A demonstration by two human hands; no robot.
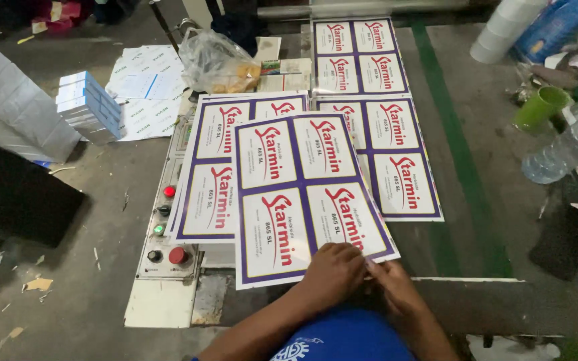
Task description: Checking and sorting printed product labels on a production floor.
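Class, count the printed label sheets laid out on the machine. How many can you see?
4: top sheet under both hands, one beneath at left, one right, one far. More may be hidden.

A grey concrete floor [95, 200] is seen, dusty and littered with paper scraps, with a green painted stripe [459, 154] run across it at right. A cream control panel [168, 227] with red, green and black buttons is fixed beside the worn metal tabletop [476, 304]. Dim, uneven lighting is noted; a dark mat [15, 200] is laid at left, and no walls or windows are shown.
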